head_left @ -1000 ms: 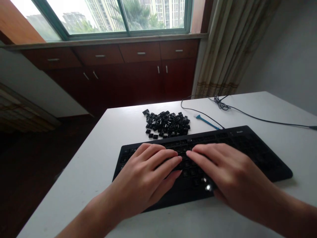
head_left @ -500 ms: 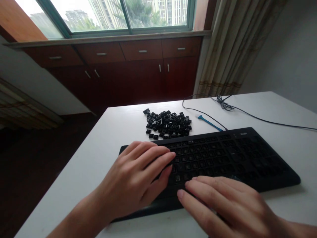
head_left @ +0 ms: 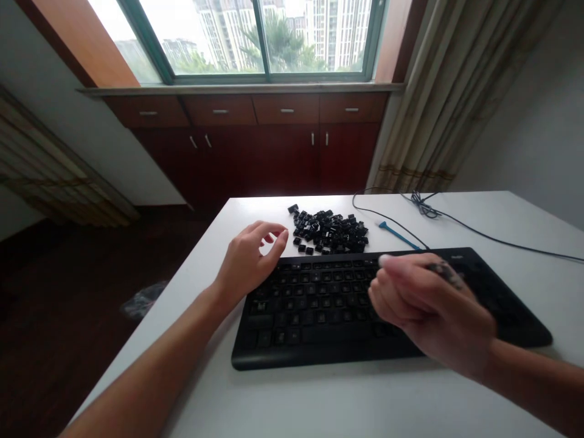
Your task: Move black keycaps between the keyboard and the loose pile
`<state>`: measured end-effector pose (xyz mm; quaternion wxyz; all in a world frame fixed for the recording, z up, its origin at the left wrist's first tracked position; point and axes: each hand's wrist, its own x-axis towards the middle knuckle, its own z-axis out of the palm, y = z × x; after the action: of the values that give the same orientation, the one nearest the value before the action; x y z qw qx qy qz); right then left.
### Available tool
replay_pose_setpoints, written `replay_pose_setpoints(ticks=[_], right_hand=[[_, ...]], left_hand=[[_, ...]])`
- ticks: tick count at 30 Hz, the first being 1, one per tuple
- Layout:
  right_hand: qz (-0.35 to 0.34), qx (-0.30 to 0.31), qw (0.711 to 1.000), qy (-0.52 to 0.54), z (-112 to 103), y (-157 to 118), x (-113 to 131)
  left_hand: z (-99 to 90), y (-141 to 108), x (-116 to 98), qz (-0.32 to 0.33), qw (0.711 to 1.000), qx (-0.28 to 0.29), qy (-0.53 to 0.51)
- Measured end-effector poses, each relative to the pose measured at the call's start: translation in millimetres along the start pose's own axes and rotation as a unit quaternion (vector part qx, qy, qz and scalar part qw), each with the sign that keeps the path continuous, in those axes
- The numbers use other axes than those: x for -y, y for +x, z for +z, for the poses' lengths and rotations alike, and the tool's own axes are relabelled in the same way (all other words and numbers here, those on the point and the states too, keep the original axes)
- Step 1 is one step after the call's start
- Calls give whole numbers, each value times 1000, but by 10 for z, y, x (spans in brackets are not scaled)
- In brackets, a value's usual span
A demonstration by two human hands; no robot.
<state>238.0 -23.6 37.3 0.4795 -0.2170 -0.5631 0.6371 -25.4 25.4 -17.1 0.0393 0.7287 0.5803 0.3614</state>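
Note:
A black keyboard (head_left: 319, 334) lies on the white table, with its keycaps off over the part I can see. Above its right half, my right hand (head_left: 433, 304) is closed in a fist, thumb uppermost. A dark, speckled thing (head_left: 446, 272) shows behind the thumb; motion blur hides what it is. At the keyboard's back left corner, my left hand (head_left: 253, 258) is loosely curved, the thumb tip close to the bent fingers and a gap between them. I see nothing in it. Just right of its fingertips lies a heap of loose black keycaps (head_left: 331, 231).
A blue plastic tool (head_left: 398, 235) lies behind the keyboard. Its black cable (head_left: 493, 239) runs in a coil and off to the right. Clear plastic (head_left: 142, 300) is on the dark floor beside the table's left edge. Cabinets (head_left: 255, 158) stand below the window.
My left hand has moved off the keys to the keyboard's back left corner. My right hand has risen and curled from stretched fingers into a fist. The view has shifted.

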Motion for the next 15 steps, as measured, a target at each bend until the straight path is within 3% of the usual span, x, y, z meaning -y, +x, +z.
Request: replay_pose_setpoints(ticks=[7, 9, 15], right_hand=[[-30, 17, 998, -47, 118, 276, -354], [-14, 16, 997, -71, 102, 322, -381], [-4, 10, 1000, -5, 71, 319, -352]], left_hand=[[68, 3, 103, -29, 999, -3, -35], [71, 3, 99, -25, 999, -1, -36], [61, -7, 65, -16, 999, 18, -39]])
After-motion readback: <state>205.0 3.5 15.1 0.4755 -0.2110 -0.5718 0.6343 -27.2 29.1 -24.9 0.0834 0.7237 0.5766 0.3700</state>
